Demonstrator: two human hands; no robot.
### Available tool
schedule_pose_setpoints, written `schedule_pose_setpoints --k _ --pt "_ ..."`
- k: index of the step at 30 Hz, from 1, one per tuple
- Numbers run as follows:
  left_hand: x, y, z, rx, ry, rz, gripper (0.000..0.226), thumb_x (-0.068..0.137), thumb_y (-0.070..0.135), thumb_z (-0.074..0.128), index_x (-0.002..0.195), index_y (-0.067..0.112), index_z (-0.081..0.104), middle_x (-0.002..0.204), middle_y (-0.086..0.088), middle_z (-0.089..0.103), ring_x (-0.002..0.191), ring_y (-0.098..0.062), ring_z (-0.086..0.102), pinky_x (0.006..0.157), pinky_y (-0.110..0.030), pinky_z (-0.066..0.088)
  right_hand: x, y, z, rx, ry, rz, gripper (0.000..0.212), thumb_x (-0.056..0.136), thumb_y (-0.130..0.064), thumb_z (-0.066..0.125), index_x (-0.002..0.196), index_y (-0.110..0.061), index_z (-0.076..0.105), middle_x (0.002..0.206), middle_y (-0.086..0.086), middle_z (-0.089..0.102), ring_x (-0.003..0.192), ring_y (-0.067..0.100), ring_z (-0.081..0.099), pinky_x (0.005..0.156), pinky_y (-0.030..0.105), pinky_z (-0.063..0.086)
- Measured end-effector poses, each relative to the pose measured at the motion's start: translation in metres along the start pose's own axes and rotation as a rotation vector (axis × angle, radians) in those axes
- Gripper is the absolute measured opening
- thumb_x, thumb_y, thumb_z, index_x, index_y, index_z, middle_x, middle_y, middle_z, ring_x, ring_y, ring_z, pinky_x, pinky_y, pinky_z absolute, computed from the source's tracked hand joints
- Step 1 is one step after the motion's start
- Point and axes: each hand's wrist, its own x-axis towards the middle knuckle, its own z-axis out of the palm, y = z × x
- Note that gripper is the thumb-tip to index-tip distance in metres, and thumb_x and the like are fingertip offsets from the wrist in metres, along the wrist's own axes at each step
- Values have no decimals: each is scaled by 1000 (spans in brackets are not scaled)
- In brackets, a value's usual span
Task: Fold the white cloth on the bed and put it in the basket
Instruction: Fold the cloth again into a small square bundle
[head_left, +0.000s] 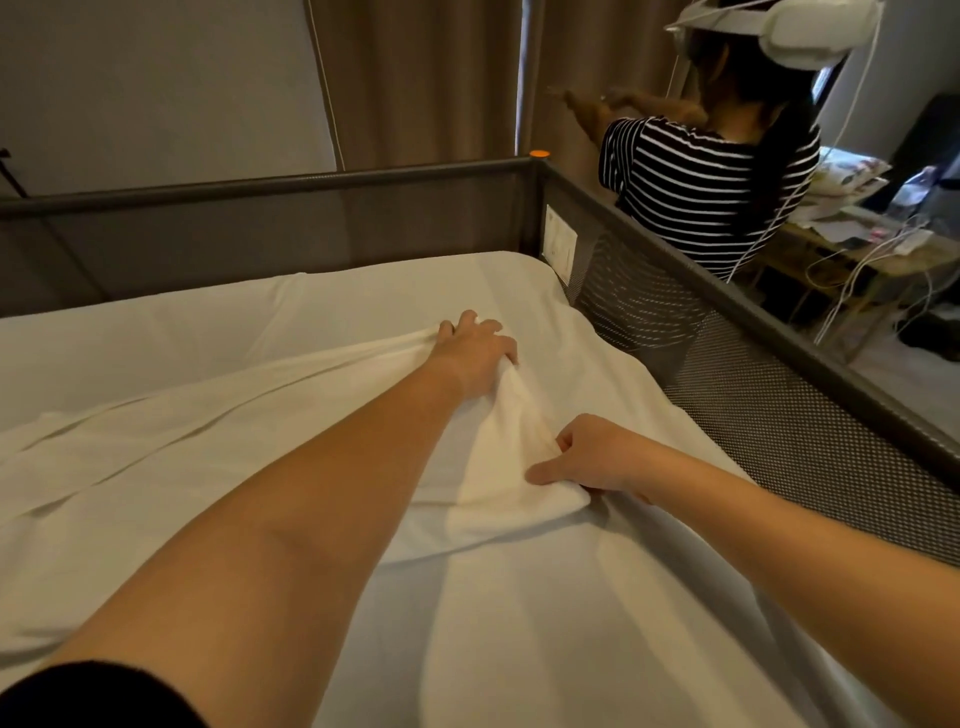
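Inside a mesh-railed bed (156, 332), the left hand (475, 348) grips the white cloth (488, 467) with curled fingers. The right hand (589, 460) pinches its near fold, thumb against fingers.

You wore a black sleeve (93, 696) on your left arm (291, 519); it showed at seven o'clock in the view, with its hem running in a soft curve across the upper arm. Past the hem the arm was bare down to the left hand (475, 353), with a faint crease line near the elbow. Your right arm (779, 525), at four o'clock, was bare along all that showed, up to the right hand (587, 462).
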Motion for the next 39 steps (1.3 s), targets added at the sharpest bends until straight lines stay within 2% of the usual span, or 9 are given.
schedule_pose_setpoints --k 2,5,10,16,23,28,32,36,39 --pt "0 -2 0 -19 59 -11 31 97 14 59 115 38 67 139 3 57 137 -30 36 107 -48 31 2 3 0 15 -3 -24 50 79 -45 88 71 -17 47 72 4 50 66 21 47 63 30 37" --pt "-4 -15 -2 -55 137 -25 17 97 18 60 96 34 64 119 6 65 122 -26 46 95 -41 39 4 5 -2 14 -10 -41 51 77 -46 88 68 -19 47 69 3 51 67 21 47 66 31 38" --pt "-26 -43 -17 -139 260 -55 23 98 11 59 98 32 66 102 5 63 101 -21 52 79 -35 49 -9 -6 -9 51 -14 -87 46 83 -38 87 65 -18 50 60 -1 53 57 17 50 55 24 43" --pt "-71 -89 -52 -240 377 -94 28 90 5 62 99 31 67 96 4 66 85 -22 60 81 -44 61 -44 -44 -16 183 33 -184 26 82 -36 90 85 -14 76 81 0 73 75 17 68 62 23 55" --pt "-142 -147 -88 -424 543 -178 29 96 1 62 97 30 71 99 7 66 89 -22 63 79 -38 57 -94 -128 12 312 17 -318 32 84 -33 89 108 -14 79 104 3 81 95 22 79 82 34 67" --pt "-199 -208 -105 -465 617 -214 33 88 -10 65 98 19 77 109 -4 71 100 -26 65 83 -32 51 -119 -201 65 333 35 -411 31 83 -31 89 103 -9 79 102 8 80 91 22 77 68 29 66" --pt "-240 -261 -106 -488 650 -279 37 86 -12 65 92 23 77 107 -4 71 98 -25 65 83 -31 51 -130 -256 106 390 5 -456 30 84 -24 88 98 1 78 83 8 75 68 17 71 52 21 57" --pt "-281 -313 -93 -528 666 -330 31 89 -8 71 91 21 80 107 -1 68 97 -21 64 86 -31 56 -133 -302 151 404 -52 -498 21 84 -18 88 76 -11 70 69 4 68 55 15 66 49 23 56" --pt "-305 -347 -76 -571 675 -388 27 92 -3 74 90 23 80 109 3 65 97 -13 63 83 -21 51 -132 -332 182 386 -83 -505 21 85 -19 87 76 -14 68 71 3 68 60 16 68 51 22 57"
